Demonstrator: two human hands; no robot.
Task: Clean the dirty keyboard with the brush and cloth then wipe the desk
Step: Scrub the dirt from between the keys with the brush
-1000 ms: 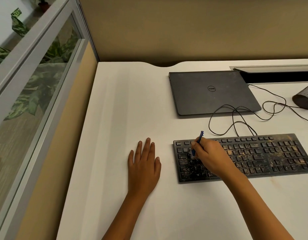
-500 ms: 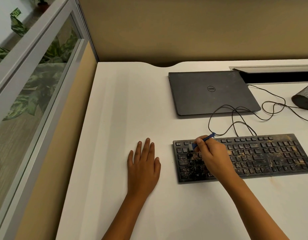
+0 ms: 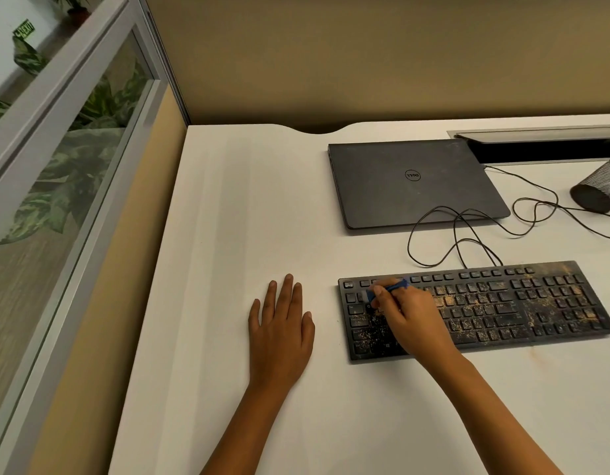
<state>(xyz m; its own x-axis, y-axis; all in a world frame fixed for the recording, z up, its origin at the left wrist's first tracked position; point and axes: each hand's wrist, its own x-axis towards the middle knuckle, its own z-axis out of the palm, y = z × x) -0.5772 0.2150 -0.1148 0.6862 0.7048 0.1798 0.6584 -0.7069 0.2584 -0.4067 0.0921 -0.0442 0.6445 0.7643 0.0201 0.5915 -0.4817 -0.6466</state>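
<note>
While the left hand (image 3: 279, 334) lies flat with fingers spread on the desk (image 3: 228, 217), likely for balance, the right hand (image 3: 411, 318) pinches a blue brush (image 3: 389, 289) low over the dirty keyboard's (image 3: 502, 303) far-left keys, angled to reach between them.

**A cubicle corner with a glass side panel**

A tan fabric partition (image 3: 382, 56) closes the far side. On the left, a grey-framed glass panel (image 3: 70, 138) tops a tan lower screen (image 3: 101, 286); green leafy plants (image 3: 74, 173) show behind the glass, with a green exit sign (image 3: 24, 29) on a white wall. Light is soft and even.
</note>
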